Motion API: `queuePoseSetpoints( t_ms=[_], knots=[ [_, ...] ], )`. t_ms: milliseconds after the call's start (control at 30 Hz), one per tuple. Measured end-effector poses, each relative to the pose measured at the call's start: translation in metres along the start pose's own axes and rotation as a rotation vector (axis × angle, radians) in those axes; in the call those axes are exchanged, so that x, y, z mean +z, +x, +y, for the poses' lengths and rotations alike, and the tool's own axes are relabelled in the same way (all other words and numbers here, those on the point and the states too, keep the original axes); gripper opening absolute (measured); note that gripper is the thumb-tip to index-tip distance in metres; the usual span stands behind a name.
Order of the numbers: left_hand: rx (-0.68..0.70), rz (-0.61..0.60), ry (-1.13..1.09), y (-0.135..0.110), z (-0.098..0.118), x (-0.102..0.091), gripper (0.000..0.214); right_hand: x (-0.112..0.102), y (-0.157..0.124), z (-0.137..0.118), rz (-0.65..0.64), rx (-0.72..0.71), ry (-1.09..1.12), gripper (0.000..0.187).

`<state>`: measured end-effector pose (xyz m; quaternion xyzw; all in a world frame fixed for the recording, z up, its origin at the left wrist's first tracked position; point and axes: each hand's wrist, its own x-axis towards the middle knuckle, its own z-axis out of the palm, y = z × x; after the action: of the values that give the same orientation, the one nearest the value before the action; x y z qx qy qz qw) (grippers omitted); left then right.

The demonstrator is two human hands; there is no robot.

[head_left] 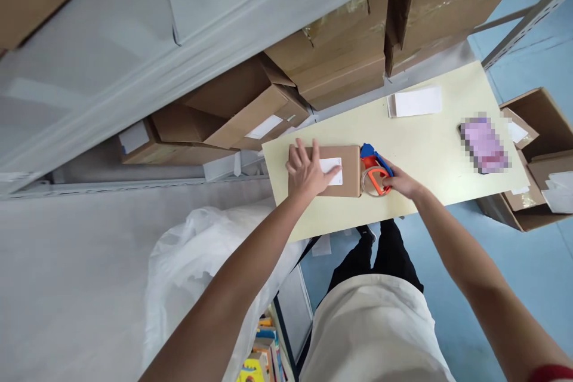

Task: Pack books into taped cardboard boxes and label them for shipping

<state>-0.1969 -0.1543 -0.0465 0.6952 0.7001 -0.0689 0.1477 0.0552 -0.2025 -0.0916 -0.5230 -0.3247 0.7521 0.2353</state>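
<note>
Our right hand [400, 182] is closed around a blue and orange tape dispenser [376, 168], with a clear ring of tape on its side. Our left hand [307, 170] holds nothing. It lies flat on a small brown cardboard box [351, 174] with its fingers spread wide, and the thumb reaches over a white label [330, 163] on top.

The box lies flat near the left end of a cream table [430, 161]. The tape dispenser is right up by the box's right end, but from above we cannot tell if they touch or if any tape is stuck on.

We think the step in hand is taping this box, with one hand to keep it still and one to work the tape. As we judge it, the next move calls for a firm left hand, so the box does not slide, and a straight, even pull with the right. We should take care not to let the tape go over the label.

White papers [418, 101] lie near the far edge, well apart from the box. Big brown cartons [349, 48] stand behind the table.
</note>
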Motion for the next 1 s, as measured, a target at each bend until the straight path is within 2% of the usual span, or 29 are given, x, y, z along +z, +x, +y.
queuePoseSetpoints(
  t_ms=[100,167,233,333,433,500,567,667,733,800,900,1000],
  knots=[
    [0.282,-0.095,0.098,-0.002,0.013,-0.007,0.087,-0.014,0.022,-0.034,-0.171,0.085,-0.047,0.095],
    [0.334,-0.106,0.09,0.002,0.02,-0.008,0.083,-0.016,0.029,-0.04,-0.177,0.093,-0.081,0.094],
    [0.301,-0.095,0.074,0.006,0.023,-0.007,0.083,-0.017,0.029,-0.034,-0.143,0.068,-0.115,0.095],
    [0.271,-0.085,0.071,0.007,0.022,-0.004,0.085,-0.019,0.014,-0.007,-0.105,0.037,-0.181,0.098],
    [0.268,-0.083,0.076,0.006,0.021,-0.004,0.085,-0.016,-0.023,0.032,-0.133,0.044,-0.214,0.098],
    [0.266,-0.08,0.072,0.004,0.022,-0.004,0.085,-0.006,-0.051,0.059,-0.185,0.072,-0.198,0.1],
    [0.266,-0.072,0.058,0.004,0.023,-0.004,0.085,0.01,-0.071,0.078,-0.156,0.059,-0.179,0.101],
    [0.231,-0.046,0.001,0.006,0.023,0.001,0.086,0.035,-0.077,0.091,-0.084,0.039,-0.163,0.101],
    [0.159,-0.01,-0.063,0.01,0.021,0.006,0.088,0.044,-0.066,0.086,-0.025,0.022,-0.117,0.101],
    [0.062,0.023,-0.13,0.014,0.017,0.011,0.091,0.042,-0.046,0.073,0.053,0.001,-0.061,0.1],
    [-0.009,-0.003,-0.18,0.015,0.006,0.014,0.102,0.023,-0.005,0.037,0.119,-0.024,-0.02,0.099],
    [0.05,-0.067,-0.122,0.01,-0.002,0.008,0.113,-0.002,0.035,-0.003,0.058,-0.062,-0.012,0.094]
  ],
)
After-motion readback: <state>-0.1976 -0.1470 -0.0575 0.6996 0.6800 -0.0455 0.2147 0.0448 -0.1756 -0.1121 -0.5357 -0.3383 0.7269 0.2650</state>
